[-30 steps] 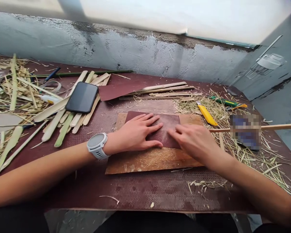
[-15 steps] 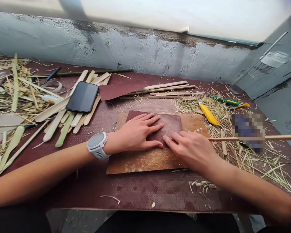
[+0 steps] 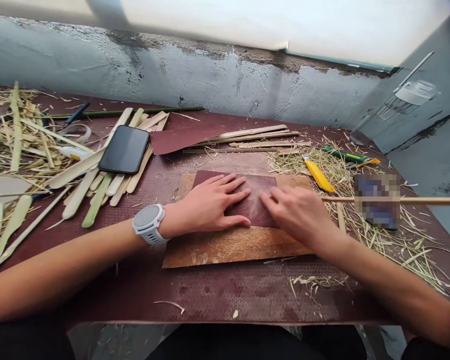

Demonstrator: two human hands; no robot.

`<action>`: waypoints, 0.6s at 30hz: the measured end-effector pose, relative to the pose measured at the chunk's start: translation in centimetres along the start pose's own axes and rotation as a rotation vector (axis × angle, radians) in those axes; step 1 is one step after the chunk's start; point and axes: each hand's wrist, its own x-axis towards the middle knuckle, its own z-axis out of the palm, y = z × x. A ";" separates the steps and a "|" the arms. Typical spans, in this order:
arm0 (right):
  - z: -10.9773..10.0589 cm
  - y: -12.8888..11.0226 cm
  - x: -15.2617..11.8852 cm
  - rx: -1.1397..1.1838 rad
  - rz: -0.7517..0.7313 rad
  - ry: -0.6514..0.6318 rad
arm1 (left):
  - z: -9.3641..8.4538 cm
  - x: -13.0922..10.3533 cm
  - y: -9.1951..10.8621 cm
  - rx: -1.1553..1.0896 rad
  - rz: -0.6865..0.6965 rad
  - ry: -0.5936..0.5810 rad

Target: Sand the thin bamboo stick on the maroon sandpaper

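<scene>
My left hand [image 3: 213,202] lies flat with its fingers spread, pressing on a dark red sheet of sandpaper [image 3: 260,192]. Under the sheet is a brown wooden board [image 3: 210,250], dusted with fine shavings. My right hand [image 3: 298,212] is closed around a thin wooden stick [image 3: 431,201], its fingers over the right part of the sandpaper. The stick runs out past the hand to the right edge of the view. The end of the stick inside my fingers is hidden.
A black phone [image 3: 124,149] rests on flat bamboo strips [image 3: 80,195] at left. Another red sheet [image 3: 180,137] lies behind the board. A yellow utility knife [image 3: 318,174] and a green-handled tool [image 3: 345,155] lie among shavings [image 3: 296,164]. A wall [image 3: 210,75] bounds the back.
My right hand, still closed on the stick, has moved slightly up and to the right over the sandpaper. My left hand has stayed in place on the sheet.
</scene>
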 end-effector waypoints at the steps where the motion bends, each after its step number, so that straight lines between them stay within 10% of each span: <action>1: 0.1 -0.1 0.0 -0.009 -0.057 0.051 | 0.0 0.0 0.0 0.001 0.007 -0.003; 18: 0.4 0.6 0.1 -0.085 -0.202 0.185 | 0.0 -0.1 -0.1 0.024 0.009 -0.005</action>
